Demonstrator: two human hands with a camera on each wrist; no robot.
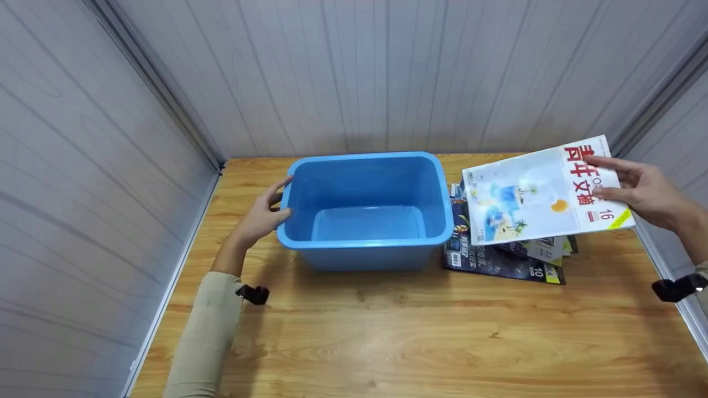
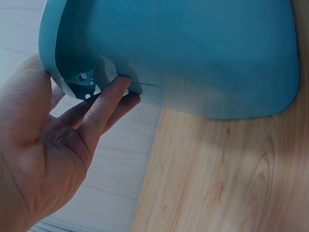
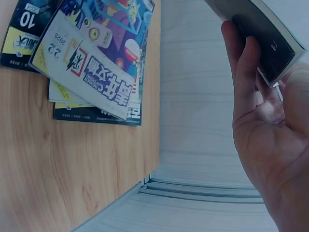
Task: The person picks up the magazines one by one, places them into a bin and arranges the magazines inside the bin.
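A blue plastic bin (image 1: 365, 242) stands empty on the wooden table (image 1: 415, 331), left of centre. My left hand (image 1: 279, 202) holds its left rim, thumb on top and fingers under the handle lip. The left wrist view shows those fingers (image 2: 113, 94) pressed against the underside of the bin (image 2: 193, 53). My right hand (image 1: 603, 177) pinches the right edge of a white magazine (image 1: 545, 190) with red characters, held tilted in the air above a pile of magazines (image 1: 509, 254). In the right wrist view the fingers (image 3: 246, 67) lie under the magazine (image 3: 263, 29).
The magazine pile (image 3: 91, 63) lies right of the bin, close to the table's right edge. Pale panelled walls (image 1: 387, 72) close in the table at the back and both sides. Bare wood stretches across the front. Black wrist mounts (image 1: 253, 294) show on both arms.
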